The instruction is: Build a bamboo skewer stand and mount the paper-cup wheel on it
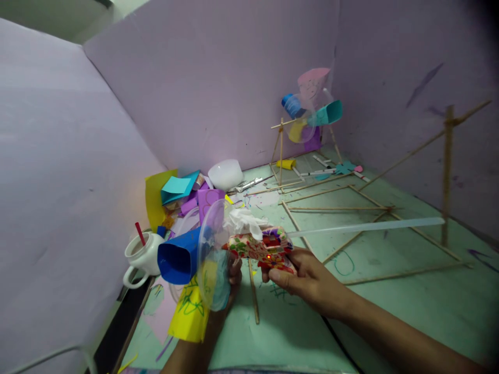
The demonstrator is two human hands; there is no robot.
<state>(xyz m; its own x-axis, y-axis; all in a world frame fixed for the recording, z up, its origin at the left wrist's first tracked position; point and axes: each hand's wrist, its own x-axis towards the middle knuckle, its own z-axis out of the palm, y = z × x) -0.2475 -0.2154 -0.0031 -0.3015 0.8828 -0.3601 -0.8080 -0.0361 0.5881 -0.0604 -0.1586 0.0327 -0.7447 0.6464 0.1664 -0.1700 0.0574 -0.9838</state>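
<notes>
Right hand [307, 277]: pinching glue gun [253, 246]
Left hand [235, 271]: hidden grip, can't tell
Disc [212, 221] left of right grip: heat could warp it

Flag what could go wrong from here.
Burn: left hand, part-hidden behind the clear disc, appears close to the tip of what looks like a glue gun.
Snag: its long stick might catch the wooden frame.
Tip-over: the white mug near the table edge could get knocked.

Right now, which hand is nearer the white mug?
Left. The left hand is to the white mug's right, beside the clear disc; the right hand is farther right, holding the floral-patterned tool.
</notes>
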